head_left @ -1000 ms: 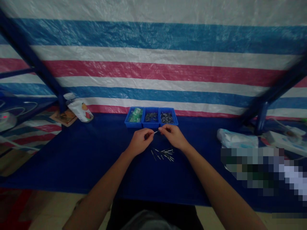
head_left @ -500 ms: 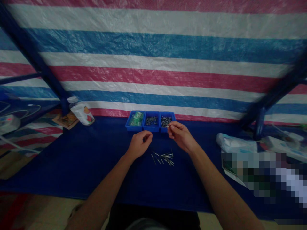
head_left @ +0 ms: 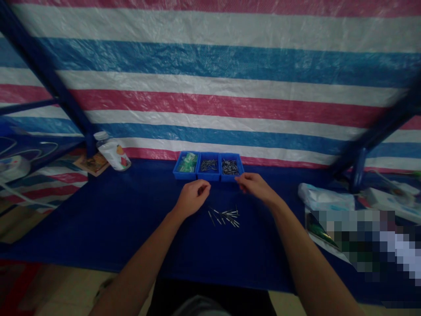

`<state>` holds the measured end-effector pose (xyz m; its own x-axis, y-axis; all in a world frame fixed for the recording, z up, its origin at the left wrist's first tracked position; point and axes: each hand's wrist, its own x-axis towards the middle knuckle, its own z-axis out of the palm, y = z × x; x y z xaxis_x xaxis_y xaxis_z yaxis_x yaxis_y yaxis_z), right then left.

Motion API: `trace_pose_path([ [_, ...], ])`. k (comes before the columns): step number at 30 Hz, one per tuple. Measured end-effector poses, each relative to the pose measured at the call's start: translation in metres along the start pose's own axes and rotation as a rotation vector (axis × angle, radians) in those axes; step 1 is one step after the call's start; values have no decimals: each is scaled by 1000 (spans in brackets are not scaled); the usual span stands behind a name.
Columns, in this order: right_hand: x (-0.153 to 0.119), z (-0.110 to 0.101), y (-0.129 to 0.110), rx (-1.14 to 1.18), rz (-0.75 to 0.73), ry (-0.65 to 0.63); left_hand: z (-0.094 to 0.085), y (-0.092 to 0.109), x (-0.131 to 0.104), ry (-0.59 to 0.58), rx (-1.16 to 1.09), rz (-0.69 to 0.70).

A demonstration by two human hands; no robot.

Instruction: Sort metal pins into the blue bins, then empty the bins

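My left hand [head_left: 193,198] is closed in a pinch just in front of the bins; whatever its fingertips hold is too small to make out. At the front of the right blue bin [head_left: 233,178] is my right hand [head_left: 255,188], its fingers pressed together and their contents unclear. That bin contains short shiny metal pieces [head_left: 230,167]. Thin dark nail-like pieces [head_left: 208,165] lie in the middle blue bin [head_left: 209,177], and green and clear pieces [head_left: 188,162] in the left blue bin [head_left: 184,176]. Between my forearms lies a loose pile of slim metal pins [head_left: 226,216] on the blue tabletop [head_left: 138,219].
A white-labelled bottle [head_left: 113,152] stands at the back left beside a brown card-like item [head_left: 94,164]. To the right are a plastic bag [head_left: 325,197] and a white power strip [head_left: 391,204]. A striped tarp [head_left: 223,105] hangs behind, with blue frame posts on both sides.
My right hand has drawn back from over the right bin, moving slightly right and toward me, so its contents show more. My left hand has hardly moved.
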<state>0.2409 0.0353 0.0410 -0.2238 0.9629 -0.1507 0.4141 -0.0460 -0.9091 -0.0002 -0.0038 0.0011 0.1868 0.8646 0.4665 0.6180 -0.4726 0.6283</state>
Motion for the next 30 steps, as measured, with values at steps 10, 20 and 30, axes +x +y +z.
trace_pose_path([
  [10,-12,1,1,-651,35,-389,-2,10,-3,-306,-44,158],
  [20,-20,14,-12,-970,46,-208,-1,9,-4,-482,62,117],
  [30,-9,14,-2,-577,-277,-125,6,-2,-5,-371,66,99],
])
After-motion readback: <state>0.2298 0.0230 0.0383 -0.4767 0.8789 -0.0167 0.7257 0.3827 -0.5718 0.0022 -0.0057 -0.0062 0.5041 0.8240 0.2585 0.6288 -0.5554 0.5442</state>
